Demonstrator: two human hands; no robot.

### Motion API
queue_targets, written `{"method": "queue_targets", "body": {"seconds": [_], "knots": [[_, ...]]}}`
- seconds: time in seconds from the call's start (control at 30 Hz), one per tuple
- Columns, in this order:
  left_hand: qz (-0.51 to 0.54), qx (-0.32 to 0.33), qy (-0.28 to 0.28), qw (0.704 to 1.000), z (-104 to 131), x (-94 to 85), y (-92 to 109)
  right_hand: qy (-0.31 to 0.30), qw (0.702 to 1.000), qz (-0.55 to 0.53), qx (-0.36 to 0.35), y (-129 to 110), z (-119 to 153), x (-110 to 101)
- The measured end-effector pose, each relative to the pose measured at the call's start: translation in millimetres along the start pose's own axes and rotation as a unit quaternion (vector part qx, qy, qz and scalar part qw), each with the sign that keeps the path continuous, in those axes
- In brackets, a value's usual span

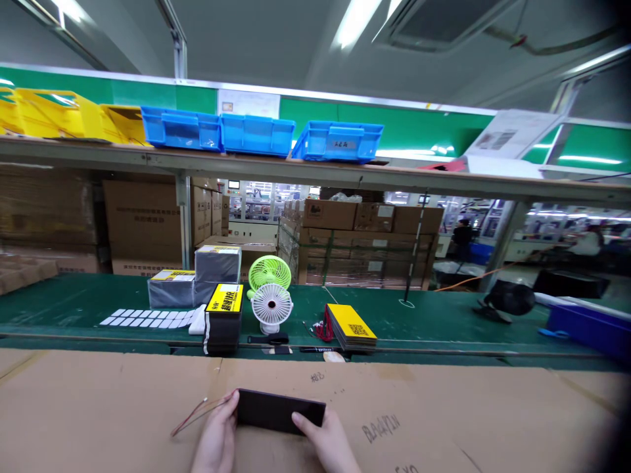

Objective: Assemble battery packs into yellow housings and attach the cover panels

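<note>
A flat black rectangular panel (271,410) is held between my two hands, low in the view above a cardboard sheet. My left hand (219,427) grips its left end, fingers closed. At the right end, my right hand (325,437) holds it with the thumb lying across the dark face. Thin red and pale wires (190,418) with a small white connector stick out to the left beside my left hand. Behind the panel, on the green bench, stand a stack of black pieces with a yellow label (224,318) and a stack of yellow-topped flat panels (352,325) with red wires.
The cardboard sheet (444,407) covers the near surface. A white fan (272,305) and a green fan (269,272) stand on the bench (419,315), with wrapped stacks (217,266) to their left. A blue bin (586,332) sits far right; blue trays (256,135) line the shelf above.
</note>
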State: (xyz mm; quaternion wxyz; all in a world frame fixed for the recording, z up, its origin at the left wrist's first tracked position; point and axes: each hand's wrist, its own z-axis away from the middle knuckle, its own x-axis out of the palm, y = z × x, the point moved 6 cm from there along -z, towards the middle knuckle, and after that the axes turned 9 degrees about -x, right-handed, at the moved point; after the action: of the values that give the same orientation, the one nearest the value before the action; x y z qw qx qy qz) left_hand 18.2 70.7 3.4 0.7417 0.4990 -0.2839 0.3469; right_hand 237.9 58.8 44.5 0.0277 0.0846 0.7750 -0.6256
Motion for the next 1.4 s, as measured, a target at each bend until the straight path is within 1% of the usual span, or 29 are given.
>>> {"method": "queue_targets", "body": {"seconds": [0.2,0.37,0.63,0.77,0.87,0.93,1.0,1.13,1.4], "knots": [[0.002,-0.008,0.006,1.0,-1.3,-1.6,-0.9,0.011,1.0,-0.007,-0.004,-4.6,0.7,-1.0],[0.009,-0.008,0.012,1.0,-2.5,-3.3,-1.4,-0.004,1.0,0.006,0.003,-2.2,0.9,0.0],[-0.011,0.002,0.053,0.999,9.5,3.1,5.3,0.015,1.0,0.007,0.011,-3.1,1.3,-2.9],[-0.004,0.003,0.036,0.999,7.7,3.0,4.5,0.001,1.0,0.009,0.013,-5.0,2.1,-1.1],[0.005,-0.002,0.02,1.0,1.9,-0.1,1.4,0.004,1.0,0.013,0.015,-6.7,3.1,-0.9],[0.008,0.0,0.018,1.0,-1.1,-2.6,0.1,0.007,1.0,0.01,0.01,-8.6,3.4,-0.7],[0.007,0.003,0.016,1.0,-2.4,-3.8,-0.5,-0.004,1.0,0.001,0.003,-10.3,3.2,1.0],[0.006,-0.004,0.005,1.0,-0.9,-2.4,-1.4,-0.002,1.0,0.003,0.01,-8.7,2.7,0.9],[0.003,-0.004,0.02,1.0,-0.4,-3.1,-0.7,0.014,1.0,0.013,0.017,-5.9,3.3,-1.3]]}}
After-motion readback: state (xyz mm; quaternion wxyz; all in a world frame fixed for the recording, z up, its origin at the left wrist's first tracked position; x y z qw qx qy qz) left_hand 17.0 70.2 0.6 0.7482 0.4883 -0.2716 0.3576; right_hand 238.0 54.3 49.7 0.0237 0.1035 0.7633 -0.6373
